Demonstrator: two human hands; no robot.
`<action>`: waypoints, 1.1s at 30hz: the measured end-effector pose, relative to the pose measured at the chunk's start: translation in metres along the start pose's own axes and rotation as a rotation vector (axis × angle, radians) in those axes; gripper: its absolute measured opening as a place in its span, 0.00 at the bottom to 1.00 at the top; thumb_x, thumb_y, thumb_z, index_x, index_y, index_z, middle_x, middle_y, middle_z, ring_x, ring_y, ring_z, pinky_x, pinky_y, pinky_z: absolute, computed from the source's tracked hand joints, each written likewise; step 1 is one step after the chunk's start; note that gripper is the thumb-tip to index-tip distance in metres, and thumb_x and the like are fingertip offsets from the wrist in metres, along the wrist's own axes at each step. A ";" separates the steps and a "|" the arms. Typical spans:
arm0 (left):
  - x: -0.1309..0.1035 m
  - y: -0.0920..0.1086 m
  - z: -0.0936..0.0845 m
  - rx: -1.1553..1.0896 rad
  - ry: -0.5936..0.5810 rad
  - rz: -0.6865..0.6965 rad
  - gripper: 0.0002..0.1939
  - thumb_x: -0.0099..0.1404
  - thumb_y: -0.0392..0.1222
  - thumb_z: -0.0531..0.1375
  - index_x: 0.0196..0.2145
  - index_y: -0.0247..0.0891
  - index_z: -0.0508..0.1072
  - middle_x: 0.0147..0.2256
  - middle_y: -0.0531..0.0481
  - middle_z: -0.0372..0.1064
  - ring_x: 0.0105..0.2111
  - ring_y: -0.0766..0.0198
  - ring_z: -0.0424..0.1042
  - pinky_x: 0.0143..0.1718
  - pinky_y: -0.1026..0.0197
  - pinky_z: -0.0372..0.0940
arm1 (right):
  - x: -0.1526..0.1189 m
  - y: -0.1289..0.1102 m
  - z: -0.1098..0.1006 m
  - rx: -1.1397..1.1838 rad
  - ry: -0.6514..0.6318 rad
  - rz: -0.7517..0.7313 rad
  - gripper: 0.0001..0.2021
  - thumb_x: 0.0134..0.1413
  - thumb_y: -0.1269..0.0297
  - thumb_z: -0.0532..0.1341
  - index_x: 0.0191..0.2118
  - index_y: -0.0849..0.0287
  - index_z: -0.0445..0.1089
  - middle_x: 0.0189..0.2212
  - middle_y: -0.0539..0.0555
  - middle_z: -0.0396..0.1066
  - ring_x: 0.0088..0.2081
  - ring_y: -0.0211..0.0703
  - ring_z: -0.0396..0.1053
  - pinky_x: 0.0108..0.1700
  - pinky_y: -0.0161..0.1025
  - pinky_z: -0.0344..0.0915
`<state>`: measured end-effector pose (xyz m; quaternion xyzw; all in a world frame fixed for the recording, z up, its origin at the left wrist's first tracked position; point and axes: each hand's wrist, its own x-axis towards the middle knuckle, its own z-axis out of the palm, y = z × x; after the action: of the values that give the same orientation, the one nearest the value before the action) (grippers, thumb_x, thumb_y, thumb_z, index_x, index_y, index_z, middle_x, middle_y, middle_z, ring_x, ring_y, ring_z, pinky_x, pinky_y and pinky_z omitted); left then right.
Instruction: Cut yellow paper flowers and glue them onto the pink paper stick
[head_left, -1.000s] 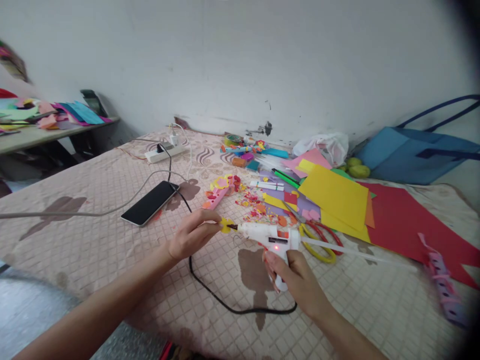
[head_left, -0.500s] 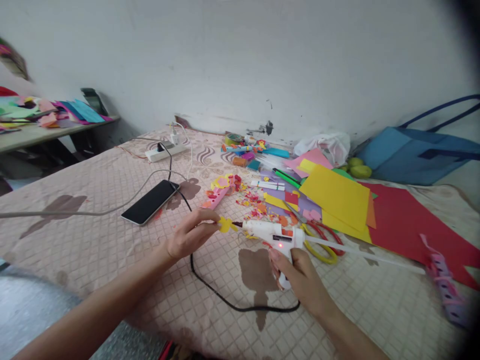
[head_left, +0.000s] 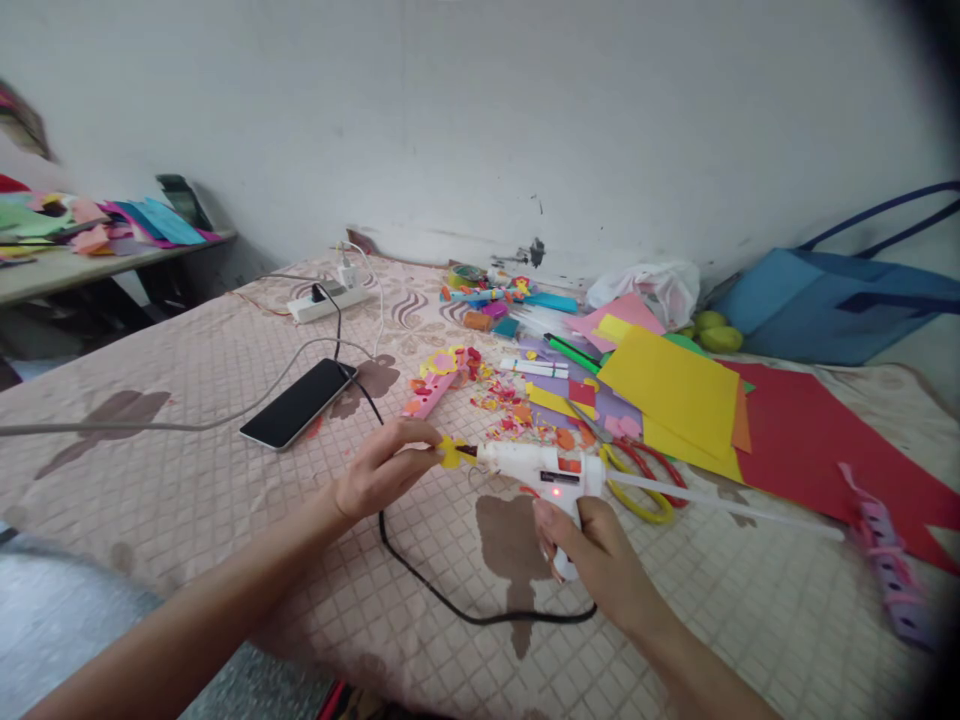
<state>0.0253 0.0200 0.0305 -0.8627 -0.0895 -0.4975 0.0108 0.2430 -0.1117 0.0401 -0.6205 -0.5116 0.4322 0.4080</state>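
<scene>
Between the thumb and fingers of my left hand is a small yellow cut-out piece, perhaps foam or paper. My right hand is wrapped round the handle of a white hot glue gun whose red light glows. Its dark nozzle points left and reaches the yellow piece; whether glue is coming out is too small to see. A long clear glue stick sticks out of the gun's back. Beyond my hands lies a pink strip with yellow and red flowers.
Left of my hands are a black phone and a white power strip. Scissors with yellow and red handles lie behind the gun, near yellow sheets and a red sheet. A blue bag stands at the back right.
The glue gun has moved slightly left, and its nozzle now overlaps the yellow piece more. My left hand keeps its pinch on the piece, nearly still.
</scene>
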 end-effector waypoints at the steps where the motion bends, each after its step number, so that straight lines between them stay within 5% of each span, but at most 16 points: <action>1: 0.000 0.000 0.001 -0.004 0.000 0.002 0.07 0.59 0.29 0.58 0.35 0.38 0.69 0.35 0.48 0.68 0.36 0.66 0.70 0.38 0.63 0.69 | -0.001 -0.001 0.000 -0.005 -0.006 0.001 0.23 0.54 0.47 0.53 0.17 0.59 0.60 0.12 0.47 0.59 0.16 0.35 0.60 0.18 0.31 0.55; 11: -0.002 -0.003 0.001 0.003 0.016 0.009 0.07 0.58 0.28 0.58 0.34 0.38 0.69 0.35 0.48 0.67 0.36 0.66 0.70 0.37 0.62 0.69 | 0.001 0.003 -0.002 0.002 0.037 0.008 0.23 0.54 0.46 0.54 0.18 0.59 0.61 0.13 0.47 0.59 0.16 0.34 0.60 0.18 0.32 0.55; 15: 0.002 -0.002 0.000 0.043 0.061 -0.087 0.07 0.57 0.28 0.59 0.31 0.37 0.68 0.33 0.49 0.67 0.32 0.68 0.69 0.33 0.66 0.67 | 0.002 0.007 -0.002 0.055 0.016 0.039 0.23 0.52 0.45 0.55 0.18 0.59 0.61 0.13 0.47 0.59 0.15 0.34 0.60 0.17 0.31 0.55; 23: 0.014 -0.027 -0.005 -0.008 0.055 -0.560 0.04 0.55 0.38 0.62 0.26 0.36 0.71 0.30 0.49 0.70 0.31 0.66 0.69 0.29 0.64 0.63 | 0.005 0.012 -0.003 0.081 -0.009 0.066 0.23 0.52 0.44 0.53 0.18 0.58 0.60 0.13 0.47 0.58 0.15 0.34 0.59 0.17 0.31 0.55; 29: 0.025 -0.077 0.005 -0.080 -0.227 -0.977 0.10 0.48 0.46 0.65 0.23 0.36 0.73 0.28 0.50 0.70 0.28 0.65 0.68 0.26 0.65 0.60 | 0.006 0.018 -0.003 0.121 -0.036 0.085 0.22 0.52 0.45 0.55 0.19 0.59 0.60 0.14 0.46 0.58 0.15 0.32 0.58 0.17 0.30 0.54; 33: 0.026 -0.096 0.016 -0.077 -0.333 -1.116 0.10 0.43 0.46 0.65 0.20 0.35 0.72 0.24 0.51 0.69 0.27 0.64 0.67 0.26 0.64 0.59 | 0.006 0.016 -0.003 0.122 -0.046 0.066 0.23 0.52 0.44 0.54 0.19 0.59 0.60 0.13 0.46 0.58 0.14 0.33 0.58 0.16 0.30 0.54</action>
<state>0.0354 0.1199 0.0381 -0.7513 -0.5129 -0.2885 -0.2987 0.2510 -0.1081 0.0246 -0.6008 -0.4726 0.4901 0.4188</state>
